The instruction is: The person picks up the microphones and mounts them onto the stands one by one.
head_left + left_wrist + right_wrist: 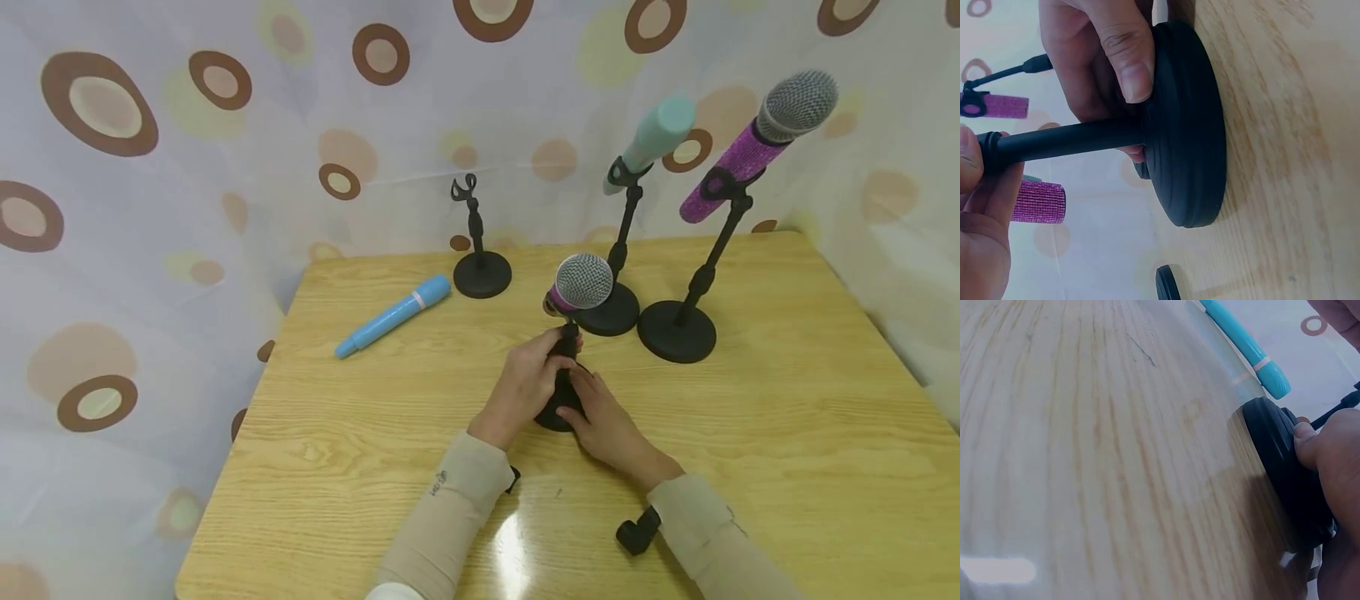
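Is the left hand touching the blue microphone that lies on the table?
No, the left hand grips a black stand, and the blue microphone lies apart from both.

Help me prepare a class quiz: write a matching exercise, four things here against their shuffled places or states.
1. Blue mic
2. Teal mic
3. Left hand
4. Right hand

A. Touching the held stand's base
B. Propped in a clip
C. Lying on the table
D. Gripping the held stand's stem

Pairs: 1-C, 2-B, 3-D, 4-A
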A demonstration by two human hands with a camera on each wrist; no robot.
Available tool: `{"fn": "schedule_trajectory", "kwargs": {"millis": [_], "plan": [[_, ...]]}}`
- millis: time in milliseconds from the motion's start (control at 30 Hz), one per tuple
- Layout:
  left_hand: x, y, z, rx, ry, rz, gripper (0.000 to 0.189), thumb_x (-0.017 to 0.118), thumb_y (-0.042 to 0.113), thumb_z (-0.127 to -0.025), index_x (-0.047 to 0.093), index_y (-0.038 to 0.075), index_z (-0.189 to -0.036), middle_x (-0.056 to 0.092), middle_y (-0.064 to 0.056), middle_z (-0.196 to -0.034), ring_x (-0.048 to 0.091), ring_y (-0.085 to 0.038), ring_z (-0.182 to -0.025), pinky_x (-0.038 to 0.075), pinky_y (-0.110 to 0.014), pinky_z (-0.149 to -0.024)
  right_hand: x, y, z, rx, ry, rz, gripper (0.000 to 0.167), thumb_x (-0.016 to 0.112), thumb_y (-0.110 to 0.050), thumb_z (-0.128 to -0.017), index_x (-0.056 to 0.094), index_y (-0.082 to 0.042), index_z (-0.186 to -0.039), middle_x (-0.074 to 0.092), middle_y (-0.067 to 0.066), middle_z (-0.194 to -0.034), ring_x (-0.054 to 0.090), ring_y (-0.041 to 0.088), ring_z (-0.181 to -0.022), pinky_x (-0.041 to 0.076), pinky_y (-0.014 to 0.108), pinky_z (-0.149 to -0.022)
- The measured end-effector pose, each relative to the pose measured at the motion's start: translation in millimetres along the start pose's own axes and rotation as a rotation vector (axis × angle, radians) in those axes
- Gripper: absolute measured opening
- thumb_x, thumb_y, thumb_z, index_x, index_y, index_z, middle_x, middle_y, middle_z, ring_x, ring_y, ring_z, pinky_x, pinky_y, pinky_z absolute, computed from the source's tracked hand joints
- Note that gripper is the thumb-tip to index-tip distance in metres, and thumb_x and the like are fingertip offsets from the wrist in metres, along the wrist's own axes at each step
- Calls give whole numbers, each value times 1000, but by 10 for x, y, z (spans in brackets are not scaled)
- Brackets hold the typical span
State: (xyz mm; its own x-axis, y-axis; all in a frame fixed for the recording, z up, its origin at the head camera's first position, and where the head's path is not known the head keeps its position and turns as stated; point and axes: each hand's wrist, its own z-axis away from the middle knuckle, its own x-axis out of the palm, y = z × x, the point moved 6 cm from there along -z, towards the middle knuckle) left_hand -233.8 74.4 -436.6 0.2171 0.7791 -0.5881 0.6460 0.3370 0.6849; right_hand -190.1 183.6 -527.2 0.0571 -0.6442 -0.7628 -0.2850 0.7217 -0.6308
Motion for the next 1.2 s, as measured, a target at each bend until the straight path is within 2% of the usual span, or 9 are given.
{"fn": "schedule_trajectory", "kwargs": {"millis": [167, 367, 667, 800, 900, 1033, 1133, 1200], "plan": [[11, -19, 13, -26, 23, 5, 25, 60, 10, -98, 63, 6, -122, 72, -6, -114, 69, -12, -106, 53, -15, -91, 11, 20, 7, 1, 7, 10, 61, 62, -14, -97, 36, 12, -145, 39, 31, -150, 34, 46, -143, 20, 65, -117], [-26, -38, 46, -85, 83, -27, 29, 71, 17, -90, 67, 9, -117, 74, -4, -107, 72, -10, -96, 55, -13, -83, 48, 37, 17, 20, -12, 13, 64, 61, -15, -98, 32, 12, -148, 37, 31, -153, 32, 46, -144, 19, 64, -118], [-33, 6, 18, -62, 163, -155, 36, 81, 30, -81, 61, 9, -102, 66, -3, -99, 68, -13, -91, 56, -17, -81, 62, 43, 20, 24, -10, -18, 67, 60, -15, -99, 27, 8, -152, 31, 28, -157, 27, 44, -147, 16, 64, -119], [-8, -9, 0, -81, 158, -184, 40, 82, 33, -81, 56, 8, -100, 62, -4, -98, 65, -14, -90, 56, -19, -80, 60, 38, 30, 19, 4, -31, 65, 60, -14, -98, 28, 8, -151, 32, 29, -156, 28, 45, -146, 17, 65, -118], [17, -58, -5, -137, 111, -138, 43, 80, 34, -83, 55, 8, -107, 59, -5, -103, 63, -15, -94, 56, -22, -83, 58, 26, 31, 12, 14, -36, 64, 60, -13, -98, 30, 8, -150, 33, 29, -155, 29, 46, -145, 18, 65, -118], [29, -101, 7, -200, 6, 59, 36, 67, 27, -94, 54, 8, -122, 57, -7, -120, 60, -18, -112, 54, -27, -96, 66, 23, 28, 17, 7, -49, 62, 60, -13, -98, 32, 10, -149, 35, 30, -154, 30, 46, -145, 17, 65, -118], [14, -67, -4, -152, -65, 189, 32, 51, 18, -102, 52, 4, -131, 58, -11, -132, 58, -22, -125, 49, -30, -105, 41, 16, 22, 0, 25, -55, 60, 61, -12, -97, 35, 10, -147, 37, 29, -152, 31, 45, -144, 18, 66, -117], [-1, -37, -20, -97, -96, 216, 34, 43, 14, -104, 51, 1, -134, 61, -14, -134, 58, -23, -127, 48, -28, -107, 22, 15, 12, -16, 40, -58, 59, 62, -11, -97, 37, 8, -146, 38, 28, -152, 32, 45, -143, 18, 67, -117]]}}
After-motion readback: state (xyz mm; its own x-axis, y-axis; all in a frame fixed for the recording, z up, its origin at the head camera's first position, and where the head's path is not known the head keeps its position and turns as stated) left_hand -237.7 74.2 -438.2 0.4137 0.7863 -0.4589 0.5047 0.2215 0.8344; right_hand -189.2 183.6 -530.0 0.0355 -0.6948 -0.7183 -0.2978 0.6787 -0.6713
